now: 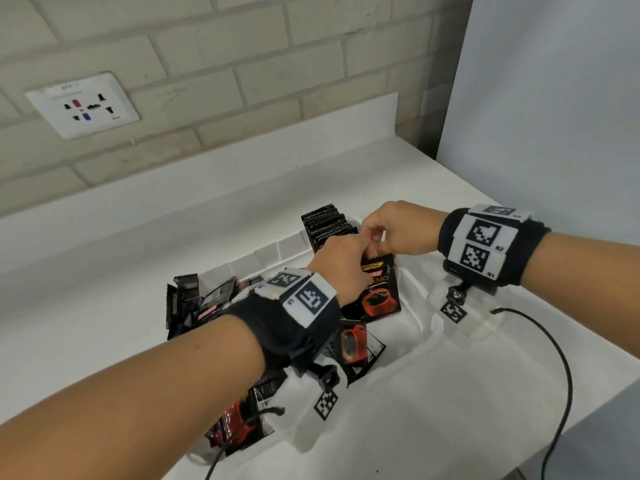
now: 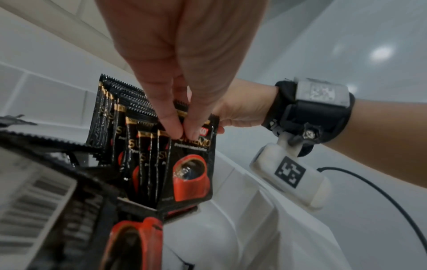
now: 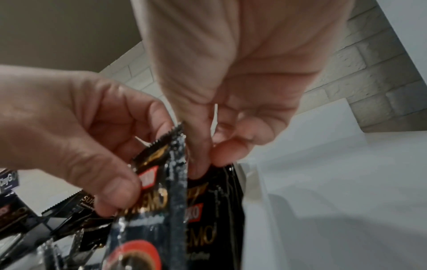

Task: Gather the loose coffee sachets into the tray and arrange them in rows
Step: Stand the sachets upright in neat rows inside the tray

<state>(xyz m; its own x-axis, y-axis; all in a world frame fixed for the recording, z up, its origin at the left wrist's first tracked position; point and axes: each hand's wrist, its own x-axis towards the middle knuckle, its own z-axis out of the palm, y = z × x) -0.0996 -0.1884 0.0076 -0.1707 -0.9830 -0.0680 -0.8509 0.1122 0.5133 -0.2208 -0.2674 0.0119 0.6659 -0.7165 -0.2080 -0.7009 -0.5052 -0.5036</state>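
A white moulded tray lies on the counter. At its far end several black coffee sachets stand upright in a row. My left hand pinches the top edge of the front sachet, black with a red cup, which stands upright. My right hand pinches the top of a sachet right behind it, thumb and finger together. Loose sachets lie piled in the tray's left part, and more lie under my left wrist.
The white counter ends in a low backsplash under a brick wall with a socket plate. A white panel stands at the right. A black cable runs over the counter's right edge.
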